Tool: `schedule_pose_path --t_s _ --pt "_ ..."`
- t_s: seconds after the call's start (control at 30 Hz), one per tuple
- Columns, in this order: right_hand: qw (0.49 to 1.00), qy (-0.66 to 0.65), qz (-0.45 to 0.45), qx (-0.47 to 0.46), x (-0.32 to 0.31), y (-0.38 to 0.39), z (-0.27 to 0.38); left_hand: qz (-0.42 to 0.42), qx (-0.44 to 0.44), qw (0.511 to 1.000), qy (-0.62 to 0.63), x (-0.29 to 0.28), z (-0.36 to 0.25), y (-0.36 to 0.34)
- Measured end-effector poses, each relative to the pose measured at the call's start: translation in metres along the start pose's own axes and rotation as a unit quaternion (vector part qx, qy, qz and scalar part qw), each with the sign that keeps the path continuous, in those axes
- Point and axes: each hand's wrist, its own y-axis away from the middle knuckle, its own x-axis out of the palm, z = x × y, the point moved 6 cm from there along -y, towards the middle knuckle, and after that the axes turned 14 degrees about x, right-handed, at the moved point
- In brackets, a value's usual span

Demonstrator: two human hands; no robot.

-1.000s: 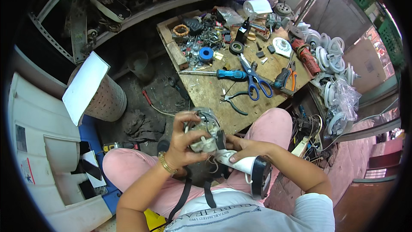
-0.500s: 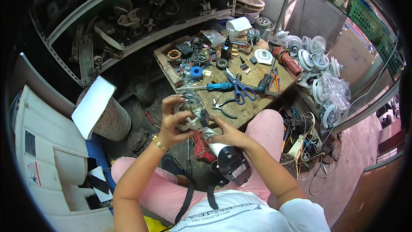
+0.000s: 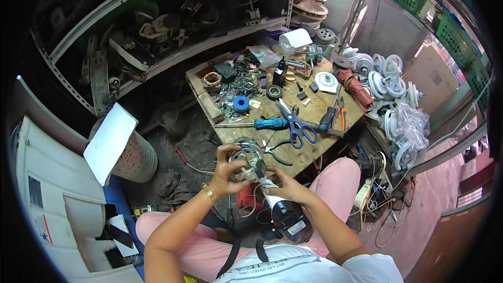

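In front of my lap I hold what looks like a fan body. Its round metal-and-clear-looking motor head (image 3: 251, 157) is at the upper end, a white neck (image 3: 271, 187) in the middle, and a black round part (image 3: 291, 221) with a pale label at the lower end. My left hand (image 3: 230, 173), a gold bracelet on its wrist, has its fingers curled around the motor head's left side. My right hand (image 3: 287, 187) is wrapped on the neck, thumb close to the joint with the motor. The fingertips behind the parts are hidden.
A low wooden table (image 3: 246, 135) carries pliers (image 3: 279, 153), blue-handled scissors (image 3: 296, 126), a blue screwdriver (image 3: 271, 123) and loose screws. White plastic fan parts (image 3: 387, 81) pile up at right. A perforated bin (image 3: 137, 158) stands left; a red tool (image 3: 246, 199) lies below my hands.
Both hands and the fan body sit a little lower and further right in the picture. The whole view has shifted slightly; the grip looks the same.
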Motion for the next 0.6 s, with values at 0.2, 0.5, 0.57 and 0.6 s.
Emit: schedule_pose_path --t_s 0.2,0.5,0.57,0.6 --pt "0.994 0.107 0.001 0.003 -0.019 0.001 0.01 -0.012 -0.015 1.0 0.018 0.002 0.006 -0.007" --pt "0.979 0.068 -0.136 -0.132 -0.046 -0.01 0.09 -0.009 -0.012 1.0 0.013 -0.001 0.01 -0.006" --pt "0.975 0.078 -0.131 -0.159 -0.044 -0.013 0.095 -0.005 -0.004 1.0 0.005 -0.001 0.011 -0.006" --pt "0.977 0.061 -0.141 -0.148 -0.046 -0.014 0.095 -0.005 -0.007 1.0 0.007 -0.001 0.011 -0.006"
